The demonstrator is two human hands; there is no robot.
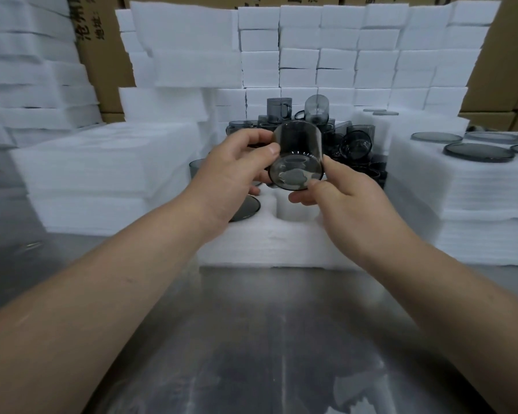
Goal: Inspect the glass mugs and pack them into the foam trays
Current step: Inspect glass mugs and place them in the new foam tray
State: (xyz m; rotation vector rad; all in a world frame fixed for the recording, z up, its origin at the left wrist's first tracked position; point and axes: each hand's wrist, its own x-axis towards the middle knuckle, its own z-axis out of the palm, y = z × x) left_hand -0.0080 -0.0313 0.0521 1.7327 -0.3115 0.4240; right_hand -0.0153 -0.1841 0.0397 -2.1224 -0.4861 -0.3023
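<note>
Both hands' fingers (304, 198) grip the tilted glass mug (296, 155), base toward camera.

Shiny metal table (281, 339), foam tray (266, 243) on it, foam stacks (102, 174) either side

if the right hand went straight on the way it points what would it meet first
The glass mug: the right hand points forward and left, and its thumb and fingers pinch the mug's base. Beyond that, likely the left hand gripping the other side, though depth is unclear.
</note>
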